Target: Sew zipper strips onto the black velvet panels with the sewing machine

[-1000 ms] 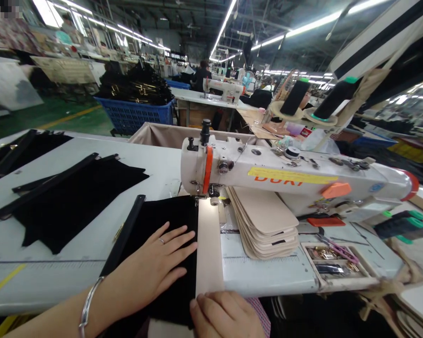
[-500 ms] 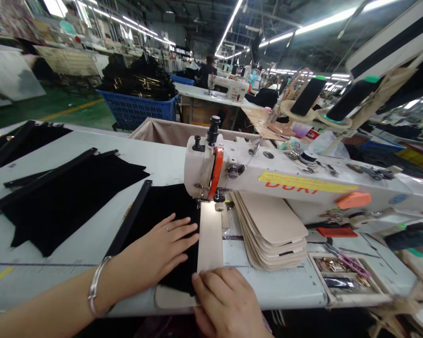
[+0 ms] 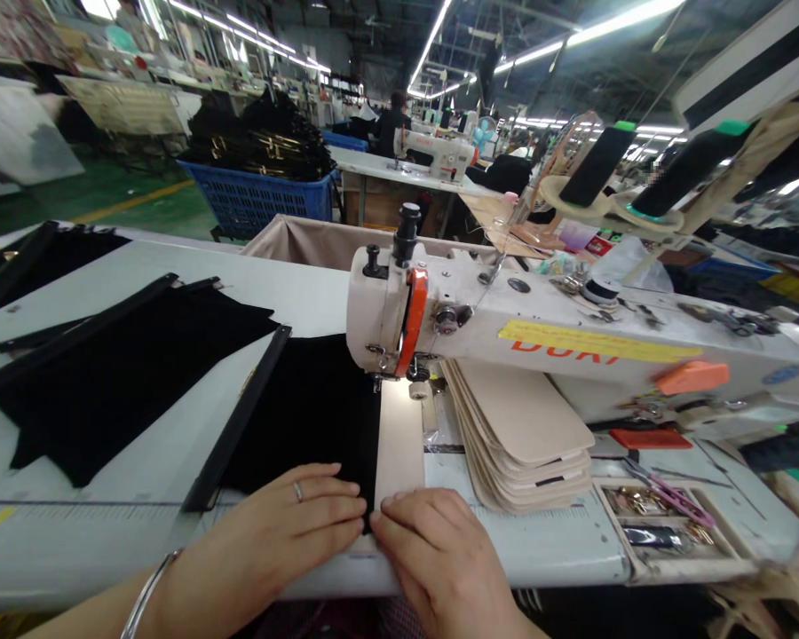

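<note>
A black fabric piece (image 3: pixel 306 408) with a dark stiff strip (image 3: pixel 240 417) along its left side lies on the table, overlapping a beige panel (image 3: pixel 399 453). Their far ends run under the head of a white sewing machine (image 3: pixel 379 328), at the needle. Near the front edge, my left hand (image 3: pixel 286 532) rests flat on the black fabric, fingers stretched and close together. Beside it, my right hand (image 3: pixel 439 559) has its fingers curled over the near end of the beige panel, thumb hidden below. The fingertips of both hands almost meet at the seam line.
Stacked beige panels (image 3: pixel 519 417) sit under the machine arm. To their right is a tray (image 3: pixel 679 568) with metal fittings and pink-handled snips (image 3: pixel 679 501). More black pieces (image 3: pixel 126 373) lie at left. Behind are a cloth-lined bin (image 3: pixel 306 240) and a loaded blue basket (image 3: pixel 259 200).
My left hand has slid back toward the table's front edge, uncovering more black fabric. The black piece has shifted slightly away from me. My right hand stays at the panel's near end.
</note>
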`<control>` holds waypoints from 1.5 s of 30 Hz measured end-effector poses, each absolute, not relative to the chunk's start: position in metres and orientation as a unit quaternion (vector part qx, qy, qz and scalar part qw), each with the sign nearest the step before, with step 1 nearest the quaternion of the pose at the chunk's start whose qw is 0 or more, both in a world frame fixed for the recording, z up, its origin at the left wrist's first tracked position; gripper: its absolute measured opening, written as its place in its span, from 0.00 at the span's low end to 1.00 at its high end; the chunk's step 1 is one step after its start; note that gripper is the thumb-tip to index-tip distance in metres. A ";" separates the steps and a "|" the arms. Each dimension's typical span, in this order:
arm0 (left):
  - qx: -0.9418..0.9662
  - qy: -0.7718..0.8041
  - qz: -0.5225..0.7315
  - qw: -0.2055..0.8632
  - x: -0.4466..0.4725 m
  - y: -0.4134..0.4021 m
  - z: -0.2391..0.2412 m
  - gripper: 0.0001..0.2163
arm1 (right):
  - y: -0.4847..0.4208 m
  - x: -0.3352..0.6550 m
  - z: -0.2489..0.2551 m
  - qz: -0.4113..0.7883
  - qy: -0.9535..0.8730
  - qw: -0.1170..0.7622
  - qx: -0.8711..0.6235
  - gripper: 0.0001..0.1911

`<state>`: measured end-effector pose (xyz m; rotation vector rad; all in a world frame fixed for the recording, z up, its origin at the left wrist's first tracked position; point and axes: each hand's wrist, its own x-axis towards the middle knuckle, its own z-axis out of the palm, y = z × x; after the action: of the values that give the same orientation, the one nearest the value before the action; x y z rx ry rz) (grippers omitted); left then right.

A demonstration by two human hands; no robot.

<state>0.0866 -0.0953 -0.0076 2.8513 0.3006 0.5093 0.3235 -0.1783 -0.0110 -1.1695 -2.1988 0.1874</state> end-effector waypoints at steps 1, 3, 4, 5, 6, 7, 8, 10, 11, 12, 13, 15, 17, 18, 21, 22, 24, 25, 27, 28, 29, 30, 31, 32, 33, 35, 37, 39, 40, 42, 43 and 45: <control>0.973 0.100 0.172 0.113 0.087 -0.093 -0.008 0.20 | -0.177 0.323 -0.011 0.080 -0.833 0.312 -0.449 0.13; 0.973 0.097 0.178 0.113 0.089 -0.087 -0.009 0.19 | -0.174 0.324 -0.011 0.094 -0.829 0.300 -0.462 0.13; 0.972 0.099 0.180 0.115 0.089 -0.084 -0.009 0.19 | -0.172 0.324 -0.012 0.099 -0.827 0.295 -0.469 0.13; 0.971 0.100 0.181 0.120 0.089 -0.080 -0.010 0.19 | -0.170 0.324 -0.012 0.102 -0.824 0.290 -0.475 0.13; 0.971 0.102 0.176 0.125 0.090 -0.077 -0.010 0.19 | -0.167 0.325 -0.013 0.105 -0.822 0.284 -0.482 0.13; 0.971 0.106 0.170 0.128 0.090 -0.074 -0.011 0.19 | -0.165 0.325 -0.013 0.107 -0.821 0.279 -0.486 0.14; 0.972 0.109 0.164 0.128 0.091 -0.070 -0.011 0.19 | -0.162 0.325 -0.014 0.107 -0.820 0.274 -0.491 0.14; 0.974 0.109 0.156 0.122 0.092 -0.064 -0.012 0.19 | -0.156 0.326 -0.014 0.105 -0.820 0.263 -0.498 0.16; 0.974 0.109 0.159 0.116 0.093 -0.060 -0.012 0.18 | -0.153 0.326 -0.015 0.104 -0.820 0.257 -0.500 0.16; 0.975 0.108 0.163 0.110 0.094 -0.057 -0.012 0.17 | -0.150 0.326 -0.015 0.102 -0.820 0.253 -0.503 0.16; 0.975 0.108 0.166 0.104 0.095 -0.053 -0.012 0.17 | -0.147 0.326 -0.015 0.100 -0.820 0.248 -0.507 0.16; 0.974 0.112 0.169 0.097 0.097 -0.046 -0.013 0.16 | -0.141 0.327 -0.014 0.098 -0.818 0.237 -0.515 0.16; 0.974 0.118 0.169 0.093 0.098 -0.038 -0.015 0.15 | -0.135 0.327 -0.013 0.092 -0.816 0.230 -0.522 0.16; 0.975 0.123 0.164 0.091 0.099 -0.034 -0.016 0.14 | -0.132 0.327 -0.013 0.089 -0.815 0.227 -0.525 0.16; 0.976 0.141 0.146 0.079 0.101 -0.024 -0.020 0.15 | -0.124 0.326 -0.010 0.081 -0.813 0.218 -0.534 0.16; 0.977 0.144 0.140 0.073 0.102 -0.020 -0.021 0.16 | -0.121 0.325 -0.009 0.079 -0.813 0.216 -0.535 0.16; 0.978 0.150 0.133 0.060 0.103 -0.014 -0.023 0.17 | -0.117 0.325 -0.007 0.074 -0.812 0.213 -0.538 0.16; 0.978 0.152 0.130 0.056 0.105 -0.011 -0.023 0.17 | -0.115 0.324 -0.007 0.070 -0.812 0.213 -0.539 0.15; 0.976 0.161 0.131 0.059 0.107 -0.004 -0.022 0.17 | -0.110 0.324 -0.006 0.063 -0.810 0.210 -0.544 0.15; 0.975 0.167 0.132 0.065 0.109 -0.001 -0.020 0.17 | -0.108 0.323 -0.006 0.060 -0.808 0.208 -0.548 0.15; 0.973 0.174 0.135 0.071 0.111 0.002 -0.019 0.16 | -0.106 0.323 -0.006 0.057 -0.806 0.206 -0.553 0.15; 0.971 0.181 0.138 0.076 0.113 0.004 -0.017 0.15 | -0.103 0.323 -0.006 0.055 -0.803 0.203 -0.557 0.16; 0.968 0.189 0.142 0.079 0.115 0.007 -0.016 0.15 | -0.101 0.322 -0.007 0.053 -0.801 0.200 -0.562 0.16; 0.966 0.198 0.144 0.080 0.117 0.009 -0.014 0.14 | -0.099 0.322 -0.008 0.051 -0.798 0.197 -0.567 0.17; 0.964 0.207 0.145 0.079 0.120 0.011 -0.013 0.15 | -0.097 0.322 -0.009 0.048 -0.795 0.194 -0.572 0.17; 0.961 0.219 0.149 0.073 0.124 0.014 -0.011 0.15 | -0.093 0.322 -0.011 0.042 -0.790 0.188 -0.581 0.18; 0.960 0.226 0.155 0.064 0.127 0.017 -0.010 0.14 | -0.089 0.321 -0.014 0.036 -0.786 0.188 -0.588 0.19; 0.957 0.232 0.162 0.058 0.128 0.018 -0.010 0.13 | -0.087 0.321 -0.015 0.031 -0.781 0.193 -0.592 0.18; 0.956 0.235 0.165 0.055 0.129 0.019 -0.010 0.13 | -0.086 0.320 -0.015 0.029 -0.779 0.197 -0.594 0.18; 0.954 0.242 0.168 0.053 0.129 0.020 -0.010 0.13 | -0.086 0.319 -0.015 0.027 -0.776 0.204 -0.595 0.17; 0.953 0.245 0.169 0.053 0.129 0.020 -0.010 0.14 | -0.085 0.319 -0.014 0.028 -0.775 0.207 -0.596 0.17; 0.953 0.246 0.172 0.051 0.128 0.020 -0.011 0.14 | -0.086 0.318 -0.014 0.032 -0.773 0.213 -0.596 0.17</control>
<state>0.1281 0.0198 -0.0109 2.8992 0.7491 0.5231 0.3184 -0.0856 -0.0140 -1.6550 -2.1473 0.0881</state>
